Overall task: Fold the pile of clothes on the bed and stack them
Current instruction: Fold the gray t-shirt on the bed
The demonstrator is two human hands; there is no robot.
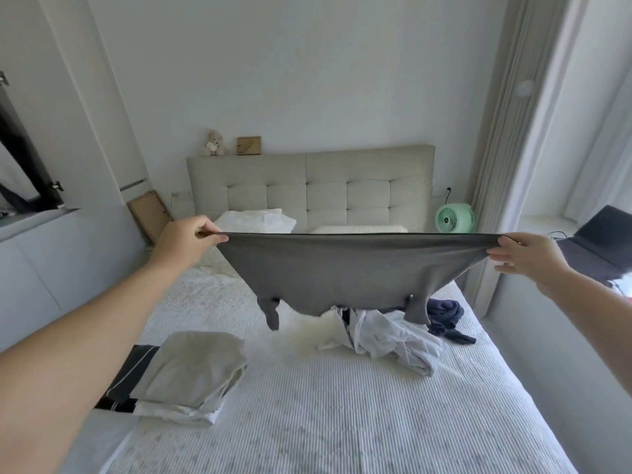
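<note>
I hold a grey shirt (345,271) stretched wide in the air over the bed (342,405). My left hand (186,242) pinches its left corner and my right hand (528,256) pinches its right corner. Its sleeves hang down toward the mattress. Under it lies an unfolded pile: a crumpled white garment (390,333) and a dark navy garment (444,316). At the near left of the bed sits a stack of folded clothes (191,374), a beige piece on top, with white and black pieces beneath.
Two pillows (256,218) lean by the padded headboard (307,186). A green fan (455,218) stands at the bed's far right. An open laptop (602,241) rests on the sill to the right. Cabinets line the left wall.
</note>
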